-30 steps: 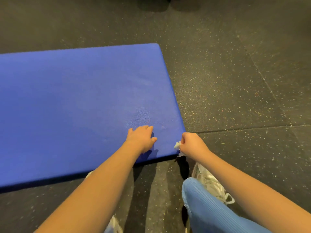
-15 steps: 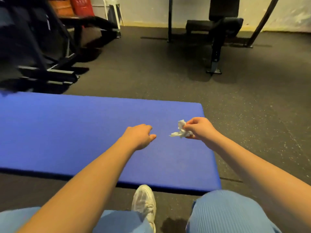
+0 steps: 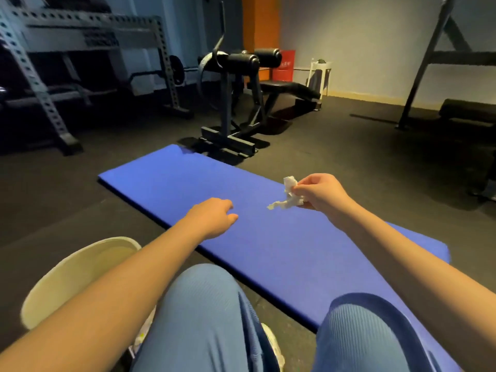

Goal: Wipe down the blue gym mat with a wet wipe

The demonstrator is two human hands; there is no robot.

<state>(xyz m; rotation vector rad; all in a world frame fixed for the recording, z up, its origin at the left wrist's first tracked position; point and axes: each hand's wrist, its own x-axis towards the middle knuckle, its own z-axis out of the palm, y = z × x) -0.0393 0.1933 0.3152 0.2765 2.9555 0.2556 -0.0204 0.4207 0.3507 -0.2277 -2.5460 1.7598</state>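
Observation:
The blue gym mat (image 3: 204, 189) lies on the dark rubber floor and runs from the far left to the near right. My right hand (image 3: 320, 193) is held in the air above the mat and pinches a crumpled white wet wipe (image 3: 288, 198), which dangles from the fingers. My left hand (image 3: 214, 218) hovers over the mat's near edge with its fingers loosely curled and nothing in it. My knees in blue leggings fill the bottom of the view.
A cream-coloured bucket (image 3: 53, 288) stands on the floor at my left, partly behind my left forearm. A black roller bench (image 3: 236, 103) stands just beyond the mat's far end. A grey rack (image 3: 53, 63) is at the far left, a dark frame (image 3: 429, 63) at the right.
My head has risen and turned left, so the gym equipment and the bucket have come into view. My right hand has lifted the wipe off the mat's corner into the air.

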